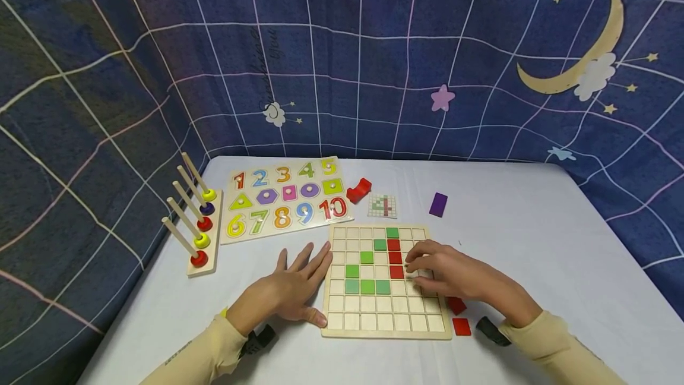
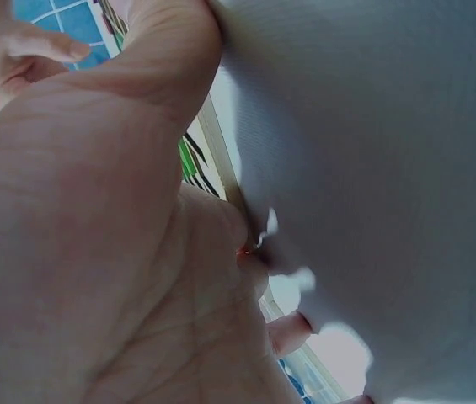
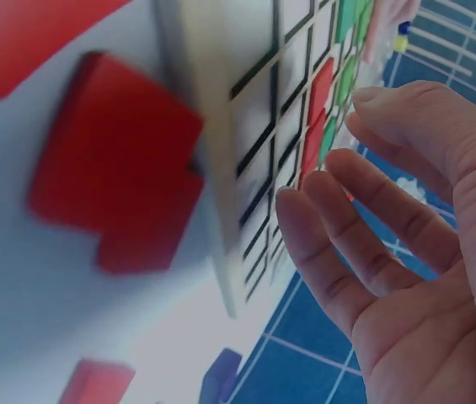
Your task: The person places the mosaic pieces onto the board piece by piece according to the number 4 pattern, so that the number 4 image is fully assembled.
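Observation:
A wooden grid board [image 1: 387,334] lies flat on the white table. Green tiles [image 1: 367,257] form a slanting line and a row in its squares, and three red tiles [image 1: 395,257] stand in a column. My left hand [image 1: 291,293] rests along the board's left edge, fingers straight and spread; the left wrist view shows mostly its palm [image 2: 94,252]. Over the board's right half, just right of the red column, hovers my right hand [image 1: 454,269]. Its fingers are loosely bent, and the right wrist view shows nothing between them. Loose red tiles [image 3: 120,143] lie beside the board's right edge.
Behind the board lie a small pattern card [image 1: 382,206], a red curved piece [image 1: 358,191] and a purple block [image 1: 438,205]. A number puzzle board [image 1: 251,196] and a peg stand with coloured rings [image 1: 212,242] occupy the left side. Patterned blue cloth [image 1: 374,64] hangs behind.

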